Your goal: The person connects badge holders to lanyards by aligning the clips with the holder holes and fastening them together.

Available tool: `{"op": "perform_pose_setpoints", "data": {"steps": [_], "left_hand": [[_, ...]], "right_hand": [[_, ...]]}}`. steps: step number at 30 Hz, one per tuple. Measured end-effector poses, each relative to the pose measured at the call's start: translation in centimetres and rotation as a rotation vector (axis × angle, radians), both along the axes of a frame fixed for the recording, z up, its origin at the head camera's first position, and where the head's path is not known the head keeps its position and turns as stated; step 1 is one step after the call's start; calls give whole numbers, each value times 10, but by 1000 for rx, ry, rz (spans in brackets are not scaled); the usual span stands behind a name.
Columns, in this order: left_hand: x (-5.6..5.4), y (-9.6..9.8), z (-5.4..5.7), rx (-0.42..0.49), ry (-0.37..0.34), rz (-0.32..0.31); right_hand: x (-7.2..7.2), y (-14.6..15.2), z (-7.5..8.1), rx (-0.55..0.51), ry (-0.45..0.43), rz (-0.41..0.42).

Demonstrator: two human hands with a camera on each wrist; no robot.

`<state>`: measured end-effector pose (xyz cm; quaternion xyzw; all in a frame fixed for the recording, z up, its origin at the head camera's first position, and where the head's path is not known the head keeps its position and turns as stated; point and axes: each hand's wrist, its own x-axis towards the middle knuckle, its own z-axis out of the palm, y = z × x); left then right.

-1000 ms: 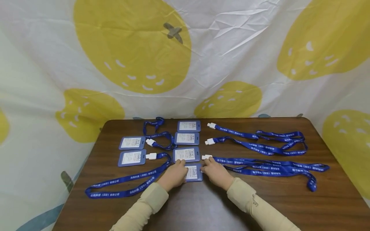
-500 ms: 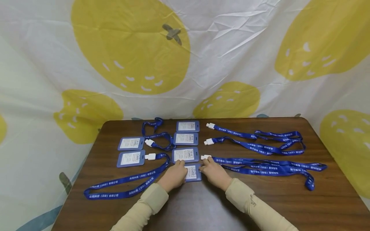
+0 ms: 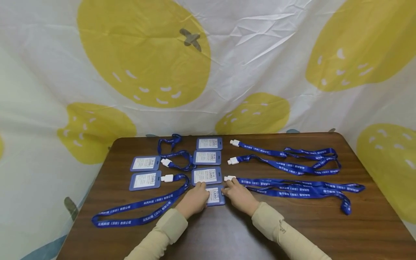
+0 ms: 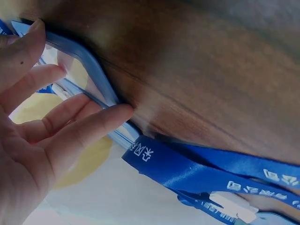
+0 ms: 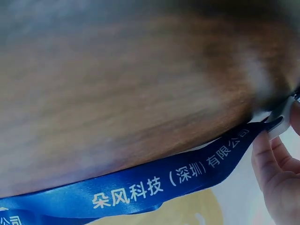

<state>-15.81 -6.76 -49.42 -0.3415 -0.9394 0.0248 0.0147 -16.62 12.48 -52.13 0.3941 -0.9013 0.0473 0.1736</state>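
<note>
In the head view my left hand [image 3: 194, 199] grips the nearest blue ID card holder [image 3: 214, 196] by its left part. The left wrist view shows the thumb and fingers on the edges of this holder [image 4: 101, 77]. At its slotted right end is my right hand [image 3: 241, 196], its fingers close to the holder. Up close, the thumb and fingers of that hand [image 5: 279, 183] pinch the white clip [image 5: 280, 123] of a blue lanyard [image 5: 164, 185]. Whether the clip is joined to the holder is hidden by the fingers.
Above the held one, several card holders [image 3: 206, 176] form a column. Right of them lie lanyards [image 3: 292, 167] with white clips. Two more holders [image 3: 145, 180] lie at left, with a looped lanyard [image 3: 130, 221] in front. A patterned cloth [image 3: 182, 119] hangs behind the brown table [image 3: 227, 238].
The head view has shifted slightly, so everything sits a little further left in it. Both hands stay at the same card holder, with barely any finger movement visible.
</note>
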Motion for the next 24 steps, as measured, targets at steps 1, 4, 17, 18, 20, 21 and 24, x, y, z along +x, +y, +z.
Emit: {"op": "perform_pose_setpoints", "data": {"steps": [1,4,17,18,20,21,24], "left_hand": [[0,0,0,0,-1,0],[1,0,0,-1,-1,4],[0,0,4,0,-28,26],[0,0,4,0,-30,25],[0,1,5,8,-30,17],[-1,1,5,10,-32,15],[-1,0,3,16,-37,10]], "right_hand": [[0,0,0,2,-2,-2],[1,-2,1,26,-1,-4],[1,4,4,-35,-96,28],[1,6,4,-25,-99,39],[0,9,5,-1,-105,67],[0,10,5,9,-110,83],[-1,15,6,29,-130,119]]}}
